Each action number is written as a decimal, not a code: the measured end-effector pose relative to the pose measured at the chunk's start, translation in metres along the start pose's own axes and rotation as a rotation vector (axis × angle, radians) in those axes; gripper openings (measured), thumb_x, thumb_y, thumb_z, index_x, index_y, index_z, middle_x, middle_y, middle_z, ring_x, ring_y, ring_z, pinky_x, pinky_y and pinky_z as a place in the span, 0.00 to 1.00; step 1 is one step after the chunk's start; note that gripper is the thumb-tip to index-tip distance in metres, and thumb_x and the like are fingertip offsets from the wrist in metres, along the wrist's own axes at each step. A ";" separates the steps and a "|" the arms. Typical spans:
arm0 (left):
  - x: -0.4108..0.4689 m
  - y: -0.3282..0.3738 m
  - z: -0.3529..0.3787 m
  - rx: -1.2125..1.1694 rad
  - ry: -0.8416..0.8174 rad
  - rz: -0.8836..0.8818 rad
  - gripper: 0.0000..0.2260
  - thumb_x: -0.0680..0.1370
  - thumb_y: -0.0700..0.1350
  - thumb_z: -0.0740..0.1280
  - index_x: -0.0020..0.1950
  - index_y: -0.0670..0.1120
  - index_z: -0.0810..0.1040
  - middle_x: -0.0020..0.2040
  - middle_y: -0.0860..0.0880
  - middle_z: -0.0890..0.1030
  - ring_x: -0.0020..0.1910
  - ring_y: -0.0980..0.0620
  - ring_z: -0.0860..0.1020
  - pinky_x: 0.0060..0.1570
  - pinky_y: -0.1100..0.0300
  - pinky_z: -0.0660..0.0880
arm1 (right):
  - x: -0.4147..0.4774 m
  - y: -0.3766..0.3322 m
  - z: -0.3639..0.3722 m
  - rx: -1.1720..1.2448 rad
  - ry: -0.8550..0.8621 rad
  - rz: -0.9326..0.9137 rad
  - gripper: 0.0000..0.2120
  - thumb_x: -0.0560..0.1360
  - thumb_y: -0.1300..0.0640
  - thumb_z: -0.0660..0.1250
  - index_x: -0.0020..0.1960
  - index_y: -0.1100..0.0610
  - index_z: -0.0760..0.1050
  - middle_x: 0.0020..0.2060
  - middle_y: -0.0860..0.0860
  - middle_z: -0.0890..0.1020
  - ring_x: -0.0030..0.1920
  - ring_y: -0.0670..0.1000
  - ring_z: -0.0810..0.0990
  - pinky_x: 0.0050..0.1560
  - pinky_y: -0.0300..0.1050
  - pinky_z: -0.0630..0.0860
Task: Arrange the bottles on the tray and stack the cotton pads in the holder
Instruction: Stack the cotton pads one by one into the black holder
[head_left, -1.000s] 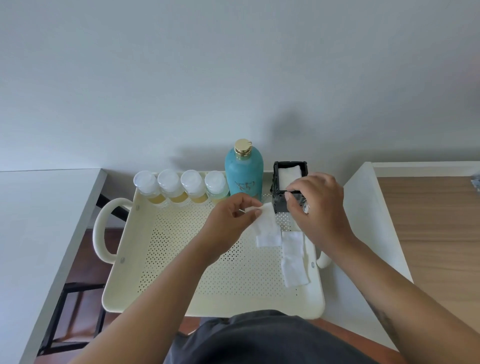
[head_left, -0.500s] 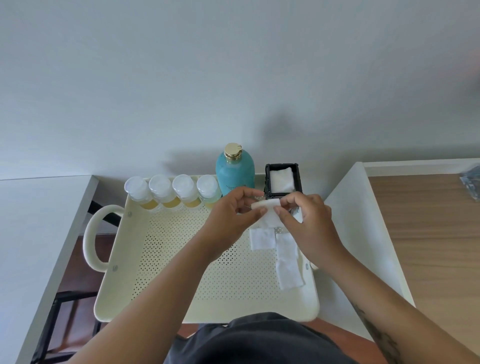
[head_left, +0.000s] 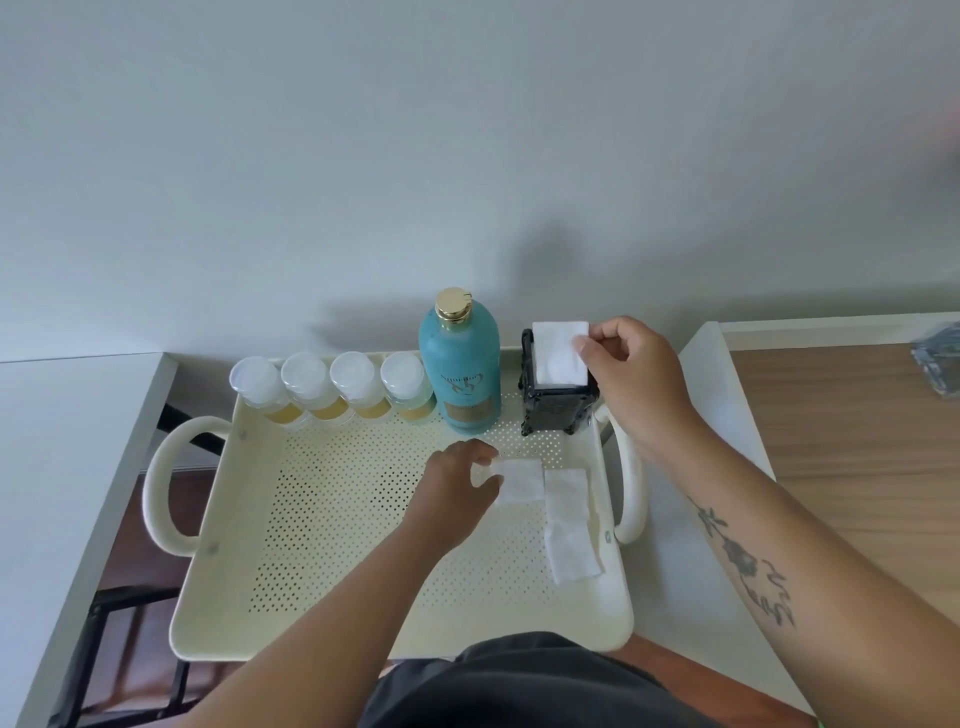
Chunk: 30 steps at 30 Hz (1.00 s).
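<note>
A cream perforated tray (head_left: 322, 551) carries several small clear bottles (head_left: 332, 387) with yellow liquid in a row along its back edge, beside a tall teal bottle (head_left: 461, 371) with a gold cap. A black pad holder (head_left: 556, 410) stands at the tray's back right corner. My right hand (head_left: 631, 374) pinches a white cotton pad (head_left: 558, 351) at the holder's open top. My left hand (head_left: 457, 486) grips the edge of another cotton pad (head_left: 519, 480) lying on the tray floor. More pads (head_left: 569, 525) lie to its right.
White table surfaces (head_left: 67, 415) flank the tray on both sides, with a wooden top (head_left: 857, 431) at right holding a clear wrapped item (head_left: 940, 358) at the frame's edge. A pale wall rises behind. My dark clothing shows at the bottom.
My right hand took the pad from my left and carried it up to the holder's top. My left hand dropped to the tray floor and grasped another pad.
</note>
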<state>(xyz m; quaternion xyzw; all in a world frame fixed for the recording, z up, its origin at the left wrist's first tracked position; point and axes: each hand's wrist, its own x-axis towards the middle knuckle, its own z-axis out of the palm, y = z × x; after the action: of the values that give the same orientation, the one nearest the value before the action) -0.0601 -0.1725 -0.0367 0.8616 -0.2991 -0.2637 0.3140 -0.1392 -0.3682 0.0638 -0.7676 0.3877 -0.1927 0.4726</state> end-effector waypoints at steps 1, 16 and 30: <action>0.000 -0.001 0.002 0.069 -0.001 0.036 0.14 0.77 0.46 0.69 0.63 0.49 0.76 0.57 0.53 0.79 0.54 0.52 0.73 0.52 0.61 0.72 | 0.003 0.001 0.001 0.010 -0.002 0.015 0.07 0.76 0.52 0.67 0.50 0.54 0.78 0.39 0.46 0.80 0.40 0.46 0.77 0.42 0.40 0.71; 0.007 -0.002 0.019 0.281 -0.031 0.080 0.15 0.77 0.49 0.67 0.63 0.48 0.74 0.55 0.50 0.77 0.56 0.48 0.70 0.54 0.50 0.75 | 0.003 0.007 0.005 -0.349 0.083 -0.210 0.08 0.76 0.56 0.66 0.54 0.57 0.75 0.53 0.53 0.77 0.56 0.58 0.72 0.55 0.55 0.72; -0.010 -0.030 -0.002 0.394 -0.042 0.088 0.15 0.75 0.49 0.68 0.61 0.51 0.75 0.56 0.53 0.76 0.54 0.51 0.70 0.50 0.55 0.75 | 0.001 0.030 0.012 -0.811 -0.046 -0.608 0.23 0.79 0.42 0.54 0.41 0.55 0.80 0.42 0.47 0.84 0.60 0.59 0.74 0.60 0.55 0.68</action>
<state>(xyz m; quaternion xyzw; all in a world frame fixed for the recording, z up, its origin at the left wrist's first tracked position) -0.0550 -0.1465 -0.0533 0.8867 -0.3890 -0.2041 0.1441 -0.1433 -0.3699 0.0319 -0.9716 0.1797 -0.1386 0.0675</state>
